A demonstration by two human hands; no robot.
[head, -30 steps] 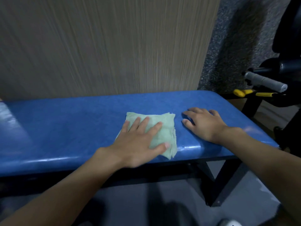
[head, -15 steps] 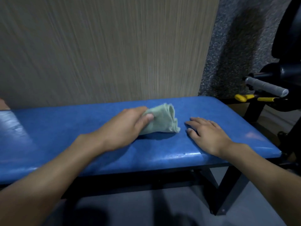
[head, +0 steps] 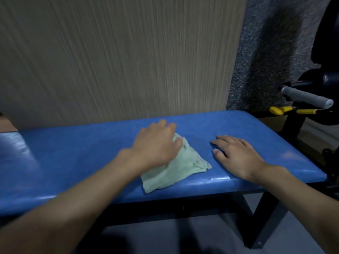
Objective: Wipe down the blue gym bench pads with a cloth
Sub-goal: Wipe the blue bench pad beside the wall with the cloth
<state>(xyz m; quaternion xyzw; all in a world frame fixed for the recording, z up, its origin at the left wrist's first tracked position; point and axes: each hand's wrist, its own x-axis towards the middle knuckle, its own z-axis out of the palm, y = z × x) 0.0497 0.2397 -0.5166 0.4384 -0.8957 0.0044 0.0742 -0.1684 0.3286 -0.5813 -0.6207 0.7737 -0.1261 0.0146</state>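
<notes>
A long blue padded bench (head: 82,153) runs across the view in front of a wood-grain wall. A pale green cloth (head: 176,169) lies on the pad near its front edge, trailing toward me. My left hand (head: 156,145) sits on the cloth's far end, fingers curled round a bunch of it. My right hand (head: 236,154) rests flat on the bare pad to the right of the cloth, fingers spread, holding nothing. A second blue pad (head: 12,151) begins at the far left.
The bench's black frame legs (head: 256,222) stand below at the right. To the right is black gym equipment with a grey-taped handle (head: 306,97) and yellow-tipped levers (head: 277,110). Behind the bench is the wall (head: 119,57); grey floor lies below.
My left hand has gone from pressing the cloth flat to gripping it bunched, pushed it to the far edge, and now drags it back toward me. My right hand stays planted.
</notes>
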